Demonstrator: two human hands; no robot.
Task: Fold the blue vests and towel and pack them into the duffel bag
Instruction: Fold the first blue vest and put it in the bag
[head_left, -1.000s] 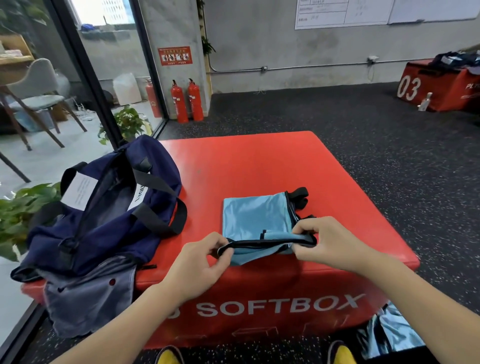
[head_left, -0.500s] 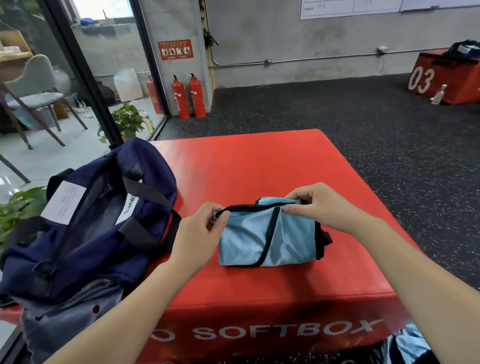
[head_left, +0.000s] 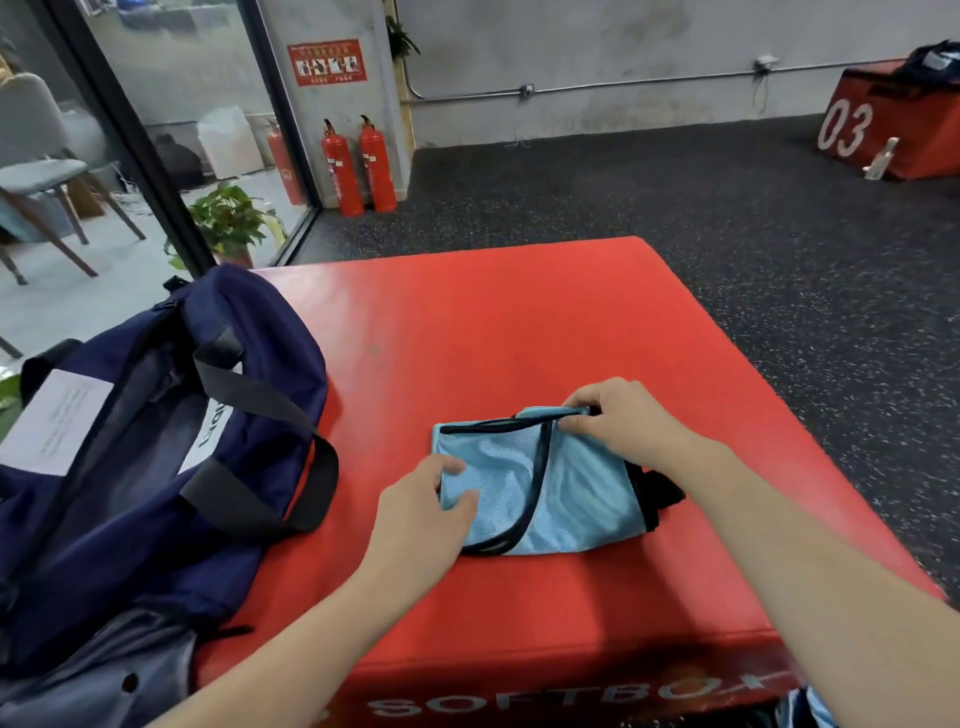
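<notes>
Head cam: folded blue vest (head_left: 550, 493) sits near-centre on the red softbox (head_left: 519, 322), duffel bag (head_left: 156, 441) open to its left. Left hand (head_left: 421, 525) pinches the vest's left edge, right hand (head_left: 618, 421) grips the far trim. I'd pin both ends tight so the fold doesn't spring open, then slide it leftward into the bag.

folded vest (head_left: 561, 493) on box top (head_left: 519, 322), duffel bag (head_left: 156, 467) at its left edge

Grey wall (head_left: 597, 47), speckled floor (head_left: 727, 208), possibly glass partition (head_left: 171, 78).
</notes>
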